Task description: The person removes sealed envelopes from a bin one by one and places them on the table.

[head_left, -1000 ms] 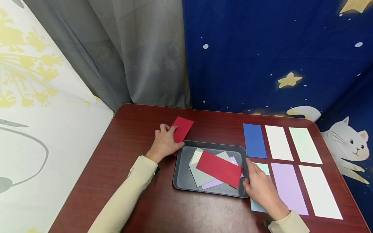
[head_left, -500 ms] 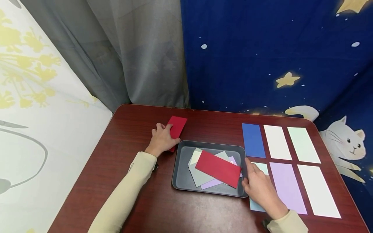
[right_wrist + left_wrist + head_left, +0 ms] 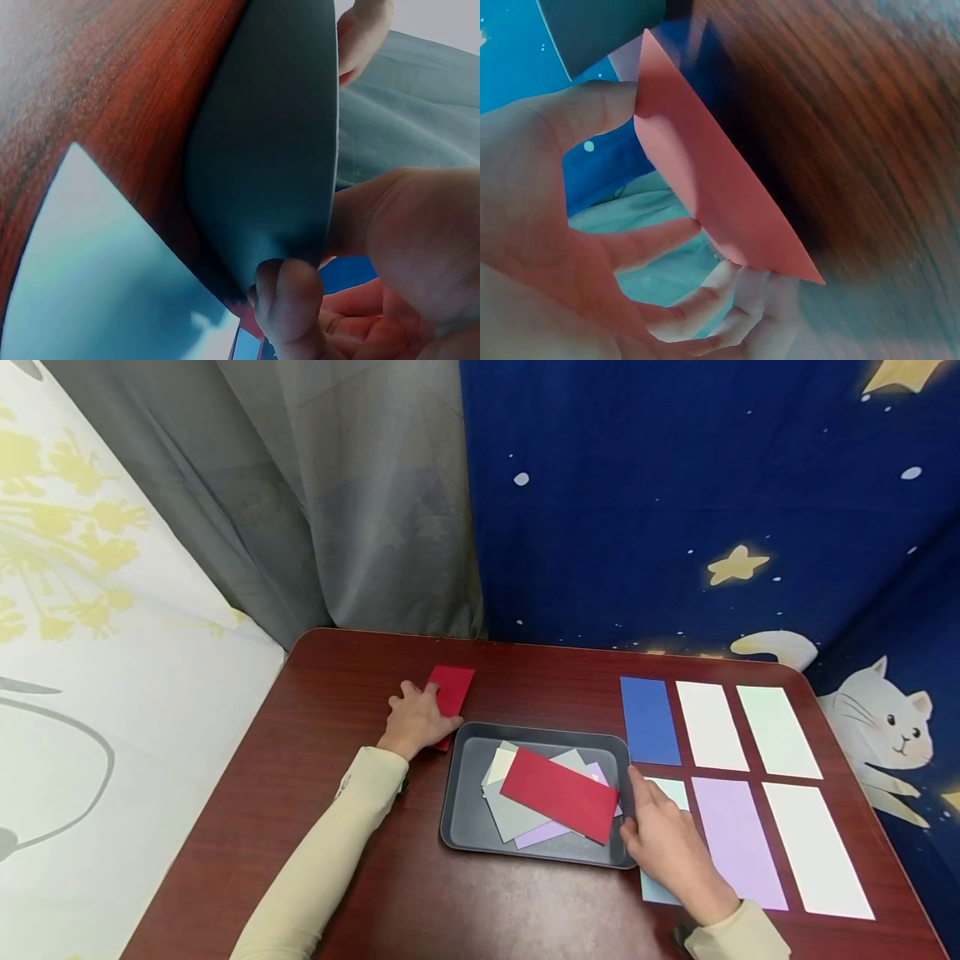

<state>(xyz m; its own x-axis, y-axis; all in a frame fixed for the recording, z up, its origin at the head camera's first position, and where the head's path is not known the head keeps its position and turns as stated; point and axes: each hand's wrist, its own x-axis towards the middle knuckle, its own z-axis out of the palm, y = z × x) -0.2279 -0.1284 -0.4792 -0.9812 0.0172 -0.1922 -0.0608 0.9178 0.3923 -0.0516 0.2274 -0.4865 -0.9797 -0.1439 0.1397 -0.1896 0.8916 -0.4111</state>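
Observation:
My left hand (image 3: 420,720) holds a red paper card (image 3: 454,689) on the table, just beyond the tray's far left corner. In the left wrist view that card (image 3: 690,161) bows between the thumb on one edge and fingertips on the other. A dark grey tray (image 3: 467,828) lies nearer the middle, with a pile of cards in it. On top of the pile a second red card (image 3: 561,795) lies slanted, over grey-green, cream and purple ones. My right hand (image 3: 672,845) grips the tray's right rim, its fingers curled against the outer wall (image 3: 262,127).
Right of the tray, cards lie in two rows: blue (image 3: 650,720), white (image 3: 711,725) and pale green (image 3: 778,731) behind; light blue (image 3: 660,888), purple (image 3: 738,843) and white (image 3: 817,850) in front. My right hand partly covers the light blue one. Curtains hang behind the table (image 3: 352,668).
My left hand has drawn the red card a little to the left, away from the tray, and the card now sits slightly lower. My right hand keeps its grip on the tray.

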